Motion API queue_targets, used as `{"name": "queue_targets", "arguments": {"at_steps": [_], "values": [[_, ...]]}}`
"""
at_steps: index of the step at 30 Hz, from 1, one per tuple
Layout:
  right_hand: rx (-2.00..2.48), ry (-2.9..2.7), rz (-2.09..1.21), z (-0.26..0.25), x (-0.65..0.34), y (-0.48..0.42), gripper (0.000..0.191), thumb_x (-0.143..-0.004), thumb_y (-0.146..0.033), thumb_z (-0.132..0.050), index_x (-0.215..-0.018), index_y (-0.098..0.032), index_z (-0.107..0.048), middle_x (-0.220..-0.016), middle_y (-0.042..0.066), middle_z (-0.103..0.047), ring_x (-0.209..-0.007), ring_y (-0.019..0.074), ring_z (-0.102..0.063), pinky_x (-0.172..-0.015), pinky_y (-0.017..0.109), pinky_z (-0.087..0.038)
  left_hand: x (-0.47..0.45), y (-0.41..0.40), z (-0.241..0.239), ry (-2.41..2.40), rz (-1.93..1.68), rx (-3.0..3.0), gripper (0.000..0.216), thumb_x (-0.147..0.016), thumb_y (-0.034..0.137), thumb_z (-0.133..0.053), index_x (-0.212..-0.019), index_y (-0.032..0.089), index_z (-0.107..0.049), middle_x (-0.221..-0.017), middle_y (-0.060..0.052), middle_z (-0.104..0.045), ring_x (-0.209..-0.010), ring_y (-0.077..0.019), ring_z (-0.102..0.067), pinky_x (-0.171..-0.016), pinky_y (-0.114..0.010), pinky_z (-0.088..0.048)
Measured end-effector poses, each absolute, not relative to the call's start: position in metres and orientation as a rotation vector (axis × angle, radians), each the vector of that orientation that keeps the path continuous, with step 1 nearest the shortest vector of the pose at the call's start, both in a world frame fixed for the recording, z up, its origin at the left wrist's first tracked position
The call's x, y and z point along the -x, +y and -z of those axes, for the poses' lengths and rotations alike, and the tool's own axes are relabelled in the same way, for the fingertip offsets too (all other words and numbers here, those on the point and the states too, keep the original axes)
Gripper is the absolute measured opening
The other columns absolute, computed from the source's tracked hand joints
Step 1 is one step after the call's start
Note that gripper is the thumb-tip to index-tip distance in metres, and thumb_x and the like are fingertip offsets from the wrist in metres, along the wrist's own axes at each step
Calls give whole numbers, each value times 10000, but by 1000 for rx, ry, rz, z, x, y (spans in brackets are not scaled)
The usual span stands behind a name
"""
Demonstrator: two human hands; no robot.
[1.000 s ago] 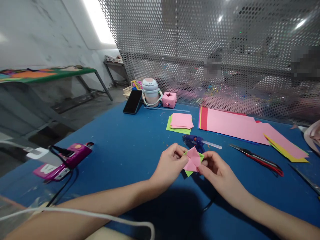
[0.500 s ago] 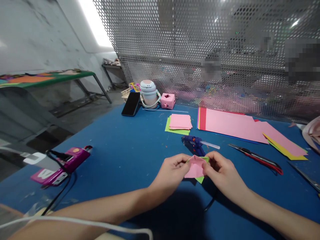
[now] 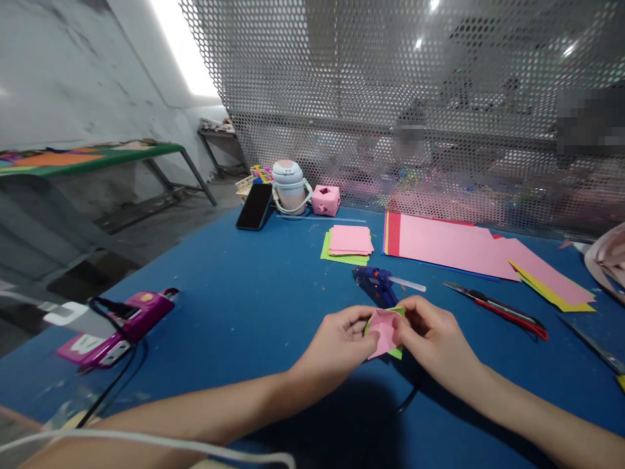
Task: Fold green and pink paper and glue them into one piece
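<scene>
Between my two hands is a small piece of folded paper [image 3: 384, 331], pink on the near face with green showing behind it. My left hand [image 3: 344, 335] pinches its left side, thumb across the pink face. The right side is gripped by my right hand [image 3: 430, 329], its thumb pressed on the pink and the fingers behind. Just beyond the paper a blue glue gun [image 3: 375, 277] lies on its side, a clear glue stick [image 3: 409, 284] poking out of its back. A stack of pink and green paper squares [image 3: 350, 241] lies farther back.
Long coloured sheets [image 3: 449, 244] lie at the back right, near a red-and-black utility knife [image 3: 502, 311] and scissors [image 3: 593, 345]. At left sits a purple power strip [image 3: 122, 329]. A phone [image 3: 254, 206], a bottle [image 3: 289, 185] and a pink paper cube [image 3: 325, 200] stand along the mesh.
The folded paper has turned slightly in my hands, and its pink face now looks more cupped, with creased edges. Both hands keep their grip. The view has shifted a little.
</scene>
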State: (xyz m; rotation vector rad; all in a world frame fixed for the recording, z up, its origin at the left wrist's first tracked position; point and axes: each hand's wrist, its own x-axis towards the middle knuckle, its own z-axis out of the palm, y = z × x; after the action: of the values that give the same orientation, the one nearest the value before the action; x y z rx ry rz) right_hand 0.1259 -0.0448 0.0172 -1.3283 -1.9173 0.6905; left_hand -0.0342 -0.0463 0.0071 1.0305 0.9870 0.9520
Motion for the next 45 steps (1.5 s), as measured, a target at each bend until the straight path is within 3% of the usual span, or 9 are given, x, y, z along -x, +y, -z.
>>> {"name": "queue_targets", "arguments": {"at_steps": [5, 8, 15, 21, 26, 33, 41, 45], "values": [[1286, -1990, -562, -18, -126, -45, 108, -817, -190, -478, -761, -182, -569, -614, -14, -556, -534, 112, -504, -521, 222, -401, 39, -46, -15, 1054, -907, -1321, 234, -753, 243, -512, -839, 111, -686, -807, -56, -684, -807, -185, -609, -707, -244, -462], [1244, -2037, -509, -17, -125, -46, 117, -822, -179, -472, -756, -178, -569, -633, -4, -553, -554, 116, -506, -532, 228, -399, 41, -45, -12, 1110, -874, -1459, 281, -797, 218, -433, -810, 112, -692, -758, -49, -674, -831, -197, -599, -728, -250, -455], [1197, -2056, -518, -12, -125, -46, 125, -828, -152, -463, -754, -167, -563, -657, 3, -554, -576, 115, -510, -558, 232, -397, 40, -43, -3, 1079, -873, -1445, 289, -747, 148, -444, -907, 124, -683, -854, -47, -687, -808, -170, -598, -703, -225, -452], [1138, -2063, -568, -10, -124, -45, 128, -832, -134, -468, -764, -172, -570, -665, -9, -553, -582, 103, -509, -552, 217, -382, 37, -42, 0, 1087, -866, -1374, 175, -717, 212, -539, -793, 107, -657, -729, -26, -637, -665, -133, -554, -608, -203, -423], [1168, -2023, -683, -9, -123, -46, 101, -841, -170, -501, -780, -178, -581, -655, -20, -553, -569, 96, -496, -530, 208, -377, 38, -43, -7, 1148, -852, -1419, 211, -746, 285, -536, -724, 100, -636, -675, -22, -592, -644, -129, -515, -583, -203, -391], [1153, -1931, -769, -9, -123, -47, 82, -855, -202, -504, -842, -188, -583, -697, -11, -559, -599, 102, -506, -521, 207, -396, 40, -42, -11, 1078, -896, -1416, 219, -774, 274, -493, -775, 104, -631, -746, -34, -609, -699, -139, -536, -624, -207, -408], [944, -2066, -658, -9, -124, -48, 192, -841, -84, -443, -888, -178, -603, -778, 22, -579, -711, 117, -547, -639, 233, -434, 40, -41, -8, 1080, -940, -1427, 183, -779, 217, -473, -697, 126, -610, -688, -8, -590, -673, -120, -521, -638, -195, -406], [981, -2065, -648, -10, -123, -49, 140, -839, -115, -466, -838, -169, -595, -751, 23, -571, -676, 119, -538, -614, 238, -422, 39, -43, -7, 1093, -930, -1441, 193, -778, 229, -475, -704, 121, -616, -702, -20, -601, -686, -130, -537, -638, -201, -409]]}}
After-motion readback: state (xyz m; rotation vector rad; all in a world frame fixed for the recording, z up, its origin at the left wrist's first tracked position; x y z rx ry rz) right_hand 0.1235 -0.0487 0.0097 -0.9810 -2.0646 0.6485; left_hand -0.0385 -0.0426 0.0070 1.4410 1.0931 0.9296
